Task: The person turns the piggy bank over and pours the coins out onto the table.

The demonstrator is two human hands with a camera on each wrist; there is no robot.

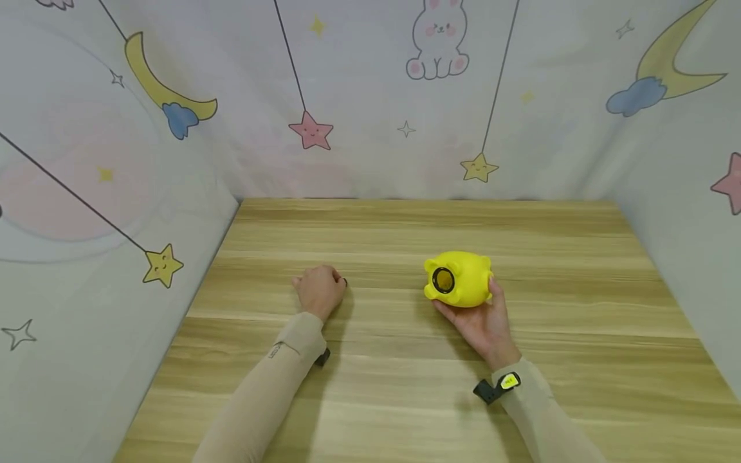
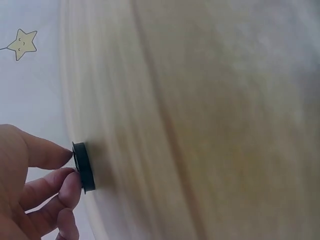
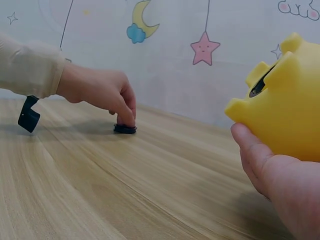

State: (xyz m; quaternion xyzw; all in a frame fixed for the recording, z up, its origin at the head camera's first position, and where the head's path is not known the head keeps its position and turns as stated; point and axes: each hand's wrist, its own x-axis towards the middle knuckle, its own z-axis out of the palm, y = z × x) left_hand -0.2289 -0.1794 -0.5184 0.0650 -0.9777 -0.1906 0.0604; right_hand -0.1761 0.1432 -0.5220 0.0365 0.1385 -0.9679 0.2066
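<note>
My right hand (image 1: 485, 325) holds a yellow piggy bank (image 1: 470, 278) above the table, thumb at its right end and fingers under it. The bank is tipped on its side, with its stubby feet and a round black-rimmed opening (image 1: 444, 280) showing. In the right wrist view the piggy bank (image 3: 295, 110) rests against the palm side of the hand. To the left, my left hand (image 1: 321, 290) pinches a round black plug (image 2: 84, 167) between thumb and fingers. That plug (image 3: 125, 129) is down at the table surface, well apart from the bank.
The wood-grain table (image 1: 370, 399) reaches back to a pale fabric wall (image 1: 370, 161) printed with stars, moons and a rabbit. Similar fabric stands along the left and right sides. A black strap device (image 1: 496, 387) is on the right wrist.
</note>
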